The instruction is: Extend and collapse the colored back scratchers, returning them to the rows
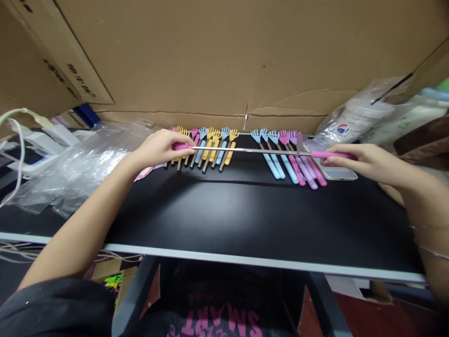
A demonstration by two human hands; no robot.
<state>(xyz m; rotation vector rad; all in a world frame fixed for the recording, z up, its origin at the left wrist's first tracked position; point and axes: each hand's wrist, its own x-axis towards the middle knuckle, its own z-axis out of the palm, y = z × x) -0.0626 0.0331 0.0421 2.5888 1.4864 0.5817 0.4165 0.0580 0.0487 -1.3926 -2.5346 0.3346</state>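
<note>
A black shirt (210, 299) with pink lettering lies nearest, below and between the two hands, with a black sleeve on the left upper arm. The left forearm slants up and inward to the left hand (163, 145), which is held palm down with the wrist bent, thumb and fingers pinching one pink end of a scratcher (245, 150). The right forearm, a thin bracelet (431, 252) around it, comes in from the side; the right hand (370, 161) points toward the left one, its thumb and fingers closed on the pink handle (329, 155) at the scratcher's other end. The metal rod spans the gap between the hands, nearly level, above the black table (228, 220).

Beyond the rod, just inside the left hand, lie claw-headed shafts with yellow, blue and pink handles (213, 155). Just inside the right hand, blue, pink and purple scratchers (271, 166) lie with claws pointing away. A phone (342, 175) rests beside these, near the right hand; a cup (365, 119) stands behind that hand. Clear bags (91, 154) lie outside the left hand, and cardboard (210, 56) rises beyond both.
</note>
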